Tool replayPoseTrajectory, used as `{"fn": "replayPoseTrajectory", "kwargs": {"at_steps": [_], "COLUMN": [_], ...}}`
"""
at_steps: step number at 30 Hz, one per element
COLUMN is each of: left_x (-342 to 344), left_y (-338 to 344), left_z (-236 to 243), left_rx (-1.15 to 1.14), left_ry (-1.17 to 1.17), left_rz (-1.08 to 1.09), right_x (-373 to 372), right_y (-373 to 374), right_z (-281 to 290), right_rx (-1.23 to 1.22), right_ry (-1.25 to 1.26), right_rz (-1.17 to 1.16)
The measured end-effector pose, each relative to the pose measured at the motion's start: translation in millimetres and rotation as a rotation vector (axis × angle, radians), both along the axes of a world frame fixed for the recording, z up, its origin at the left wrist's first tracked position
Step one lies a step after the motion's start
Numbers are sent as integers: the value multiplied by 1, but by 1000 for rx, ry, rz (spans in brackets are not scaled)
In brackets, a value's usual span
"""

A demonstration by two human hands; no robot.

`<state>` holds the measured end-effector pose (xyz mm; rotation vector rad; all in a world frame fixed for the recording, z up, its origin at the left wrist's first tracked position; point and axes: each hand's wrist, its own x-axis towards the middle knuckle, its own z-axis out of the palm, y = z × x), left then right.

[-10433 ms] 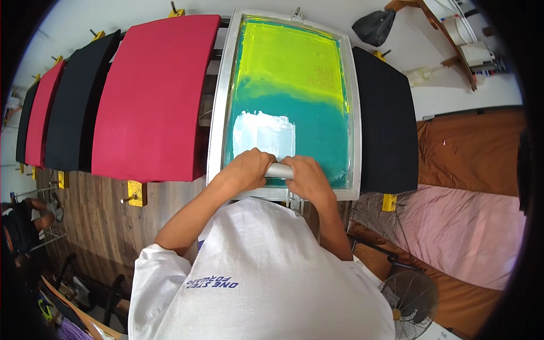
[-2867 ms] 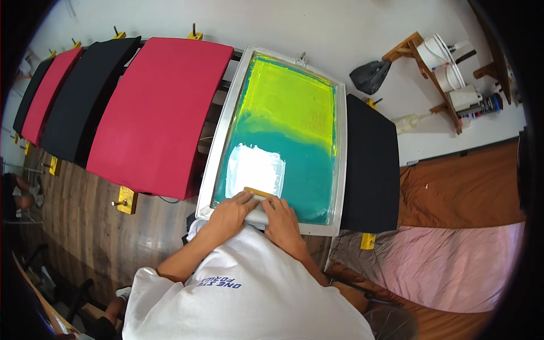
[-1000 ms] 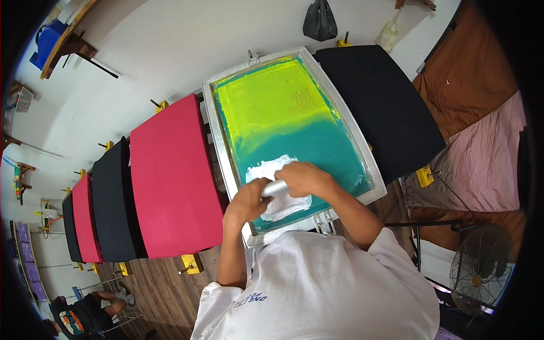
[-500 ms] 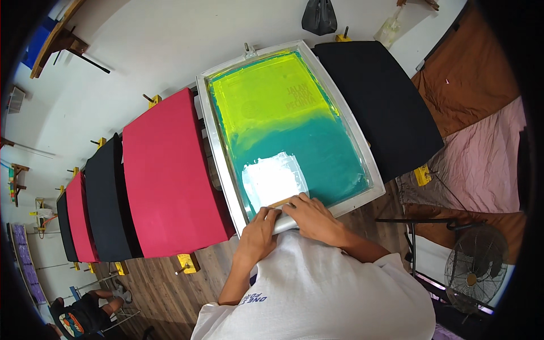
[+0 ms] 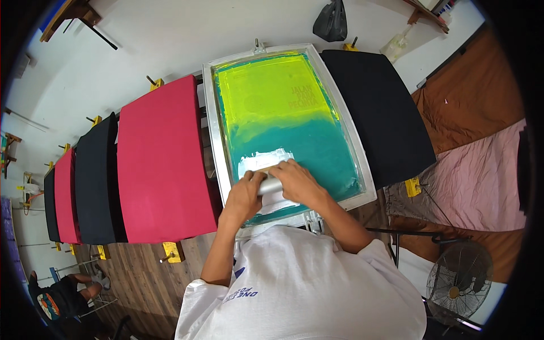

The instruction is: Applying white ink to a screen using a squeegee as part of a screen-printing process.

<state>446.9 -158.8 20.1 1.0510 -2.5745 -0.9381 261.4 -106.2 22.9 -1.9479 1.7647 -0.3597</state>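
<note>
Both of my hands grip a squeegee (image 5: 272, 185) with a silvery body and a wooden-coloured top edge. My left hand (image 5: 244, 196) is closed round its left end, and my right hand (image 5: 296, 182) is closed round its right end. The squeegee stands across a patch of white ink (image 5: 265, 158) in the near part of a printing screen. White ink shows both beyond and on the near side of it. The screen's mesh is teal (image 5: 309, 150) nearer me and yellow-green (image 5: 266, 85) farther off, inside a metal frame (image 5: 213, 127).
Fabric-covered boards stand in a row: a red one (image 5: 161, 170) and a black one (image 5: 97, 175) at left, another black one (image 5: 379, 113) at right. A fan (image 5: 459, 280) stands at lower right. Another person (image 5: 62, 297) is at lower left. Yellow brackets (image 5: 173, 252) stick out below the boards.
My hands have pushed the squeegee away from the screen's near edge, over the white ink. The near frame edge and a clamp now show behind my hands. The view has shifted slightly.
</note>
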Motion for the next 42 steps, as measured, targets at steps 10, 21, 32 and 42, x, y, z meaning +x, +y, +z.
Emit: {"fn": "replayPoseTrajectory", "kwargs": {"at_steps": [10,21,32,42], "left_x": [14,-11,6,-2], "left_y": [52,-29,55,11], "left_z": [30,7,14,23], "left_rx": [106,32,121,70], "left_ry": [-89,18,52,-36], "left_rz": [-59,51,90,89], "right_x": [15,-10,5,-7], "right_y": [59,-42,50,-2], "right_z": [21,14,7,22], "right_rx": [22,55,51,64], "right_ry": [3,30,7,12], "right_rz": [19,17,19,101]}}
